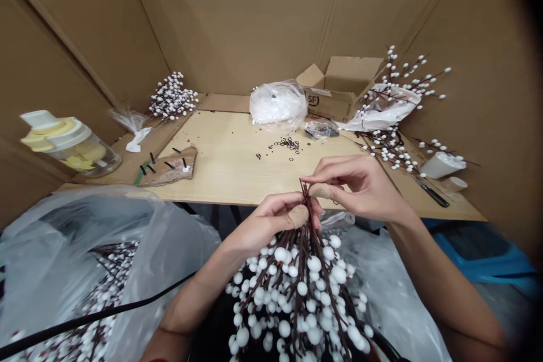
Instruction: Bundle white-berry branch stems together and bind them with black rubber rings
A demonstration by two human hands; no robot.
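A bunch of artificial berry branches (297, 288), brown stems with white berries, hangs upside down over my lap. My left hand (284, 216) is closed round the gathered stems just below their ends, its thumb wrapped in a tan covering. Higher up, my right hand (356, 184) pinches the stem ends between a tan-covered thumb and the forefinger. Its other fingers are curled. Whether a small band sits between those fingertips cannot be made out. Beyond the hands, small black rings (288, 144) lie in a loose pile on the table (224, 164).
Cardboard walls surround the table. At left are a plastic bottle (72, 144) and a cardboard scrap (173, 167) with black sticks. A carton (339, 90), a knife (432, 191) and a white roll (443, 165) lie right. A plastic bag (169, 237) of berry branches stands lower left.
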